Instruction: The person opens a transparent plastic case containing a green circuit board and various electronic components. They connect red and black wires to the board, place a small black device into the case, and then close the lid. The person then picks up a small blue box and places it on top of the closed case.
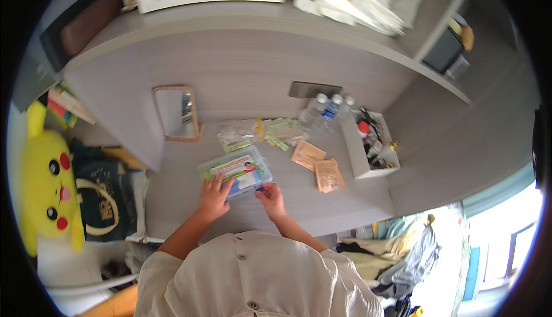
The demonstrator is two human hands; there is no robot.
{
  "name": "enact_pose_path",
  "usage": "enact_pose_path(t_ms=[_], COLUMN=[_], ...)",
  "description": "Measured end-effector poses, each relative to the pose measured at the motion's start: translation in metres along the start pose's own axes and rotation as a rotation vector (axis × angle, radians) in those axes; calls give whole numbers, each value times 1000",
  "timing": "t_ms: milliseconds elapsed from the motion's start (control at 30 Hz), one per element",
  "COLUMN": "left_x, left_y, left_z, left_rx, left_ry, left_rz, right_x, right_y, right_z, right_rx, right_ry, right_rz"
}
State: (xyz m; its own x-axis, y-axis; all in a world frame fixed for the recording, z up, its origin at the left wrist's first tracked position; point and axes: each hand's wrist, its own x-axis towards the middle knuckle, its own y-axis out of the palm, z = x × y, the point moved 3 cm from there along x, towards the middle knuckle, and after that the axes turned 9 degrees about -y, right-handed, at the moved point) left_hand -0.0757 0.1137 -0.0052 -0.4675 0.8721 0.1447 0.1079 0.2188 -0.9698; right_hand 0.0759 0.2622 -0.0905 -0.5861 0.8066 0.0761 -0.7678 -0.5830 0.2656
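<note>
A flat, clear plastic box (265,170) with a colourful printed sheet under its lid lies on the desk in front of me. My left hand (215,197) rests on the near left part of the lid, its fingers stretched out and holding nothing. At the near right corner, my right hand (272,199) pinches a small dark blue clasp (260,189) on the box's edge. The fingertips partly hide this clasp. Whether the lid is fastened I cannot tell.
Behind the box lie green and clear packets (240,133). Two tan sachets (328,175) are to its right. Plastic bottles (332,110) and a white bin of small items (372,174) stand at back right. A framed mirror (192,117) leans at back left, under an overhanging shelf (241,25).
</note>
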Motion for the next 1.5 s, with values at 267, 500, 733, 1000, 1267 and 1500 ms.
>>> enact_pose_path(t_ms=[267, 500, 733, 1000, 1267, 1500], left_x=[-7, -17, -26, -29, -24, -26], left_y=[7, -3, 13, 15, 12, 14], left_z=[5, -2, 3, 4, 4, 7], left_rx=[11, -7, -29, -17, -19, -19], left_ry=[42, 16, 18, 6, 24, 19], left_rz=[-76, -118, -139, -129, -148, -123], right_x=[-5, -1, 24, 20, 22, 29], right_y=[-10, 4, -4, -1, -7, -12], right_z=[15, 60, 51, 50, 37, 45], right_rx=[-408, -1160, -1127, -1041, -1060, -1100], right_ry=[-185, -357, -613, -694, -689, -663], right_rz=[226, 177, 534, 560, 540, 650])
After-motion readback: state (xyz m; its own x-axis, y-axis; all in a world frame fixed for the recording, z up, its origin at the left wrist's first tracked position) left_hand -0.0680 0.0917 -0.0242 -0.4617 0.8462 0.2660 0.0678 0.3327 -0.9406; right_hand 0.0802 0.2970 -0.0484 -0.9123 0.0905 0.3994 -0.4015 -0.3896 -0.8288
